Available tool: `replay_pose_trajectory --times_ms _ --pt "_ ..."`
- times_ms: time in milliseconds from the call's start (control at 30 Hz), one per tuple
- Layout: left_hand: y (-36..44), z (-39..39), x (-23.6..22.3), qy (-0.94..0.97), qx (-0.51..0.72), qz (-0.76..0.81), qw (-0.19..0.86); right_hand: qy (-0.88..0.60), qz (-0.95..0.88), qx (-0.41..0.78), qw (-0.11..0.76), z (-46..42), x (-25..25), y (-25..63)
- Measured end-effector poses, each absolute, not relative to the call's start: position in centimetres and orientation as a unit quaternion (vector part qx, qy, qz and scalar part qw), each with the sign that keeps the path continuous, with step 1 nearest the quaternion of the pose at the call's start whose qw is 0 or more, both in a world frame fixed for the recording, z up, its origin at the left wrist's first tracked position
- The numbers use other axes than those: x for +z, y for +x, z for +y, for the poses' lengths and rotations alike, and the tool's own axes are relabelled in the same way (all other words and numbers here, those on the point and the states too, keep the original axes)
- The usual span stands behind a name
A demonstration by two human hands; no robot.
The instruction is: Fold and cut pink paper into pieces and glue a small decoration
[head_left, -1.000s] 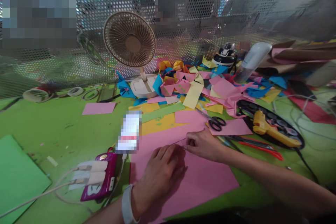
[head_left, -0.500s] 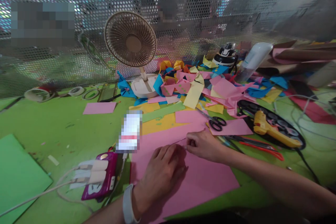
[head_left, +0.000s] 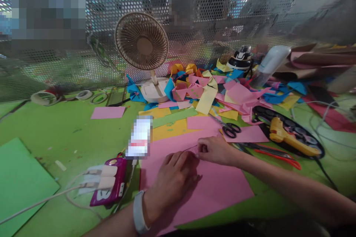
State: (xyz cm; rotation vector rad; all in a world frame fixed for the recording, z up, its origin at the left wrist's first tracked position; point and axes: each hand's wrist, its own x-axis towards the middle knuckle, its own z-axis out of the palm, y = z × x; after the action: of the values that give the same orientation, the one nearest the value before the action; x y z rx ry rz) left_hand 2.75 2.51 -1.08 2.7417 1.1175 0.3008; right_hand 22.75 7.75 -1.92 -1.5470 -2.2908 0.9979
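Note:
A large pink paper sheet (head_left: 219, 189) lies on the green table (head_left: 72, 137) in front of me. My left hand (head_left: 174, 181) rests on it palm down, fingers curled and pressing the sheet near its upper fold. My right hand (head_left: 214, 150) sits just beyond, thumb and fingers pinched on the folded edge of the same pink sheet. A pale band is on my left wrist.
Black-handled scissors (head_left: 229, 129) lie just past my right hand. A yellow glue gun (head_left: 292, 141) rests on a dark tray at right. A small fan (head_left: 143, 44) stands behind a heap of coloured paper scraps (head_left: 211, 92). A magenta power strip (head_left: 109, 181) lies at left, beside a green sheet (head_left: 19, 181).
Both hands stay on the pink sheet in nearly the same place; the view has shifted slightly to the left.

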Motion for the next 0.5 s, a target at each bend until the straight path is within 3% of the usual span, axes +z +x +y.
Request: replay_pose_trajectory --times_ms 267,500 --pt "2.9 2.5 -1.0 0.919 0.113 0.372 0.065 -0.518 -0.76 0.383 0.087 8.3 -1.0 22.7" --pt "2.7 2.5 -0.9 0.92 0.096 0.374 0.061 -0.481 -0.697 0.527 0.066 9.1 -1.4 23.4"
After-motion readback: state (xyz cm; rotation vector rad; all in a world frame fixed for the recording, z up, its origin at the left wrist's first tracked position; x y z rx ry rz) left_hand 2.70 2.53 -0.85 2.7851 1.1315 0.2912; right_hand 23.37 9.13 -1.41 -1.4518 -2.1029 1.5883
